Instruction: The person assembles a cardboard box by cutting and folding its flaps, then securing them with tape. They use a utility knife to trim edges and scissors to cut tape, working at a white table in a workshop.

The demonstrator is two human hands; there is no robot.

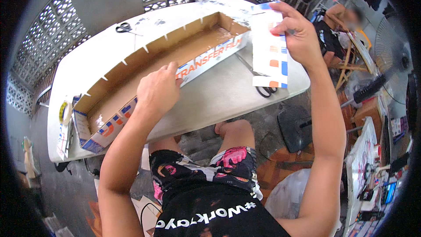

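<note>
A long, open cardboard box (131,71), brown inside and printed in orange and blue on its white outside, lies slantwise across the white table. Its far wall has short notches along the top edge. My left hand (158,88) grips the near wall's rim with curled fingers. Raised over the table's right end, my right hand (299,33) pinches a flat strip of white cardboard (264,48) with orange and blue print. Under the strip's lower end lie scissors (266,91) with black handles, partly hidden by it.
A second pair of black-handled scissors (124,27) lies beyond the box. At the table's left end is a yellow tape roll (65,112). The white table (215,101) ends just above my knees. To the right are a standing fan (397,59) and a seated person (333,33).
</note>
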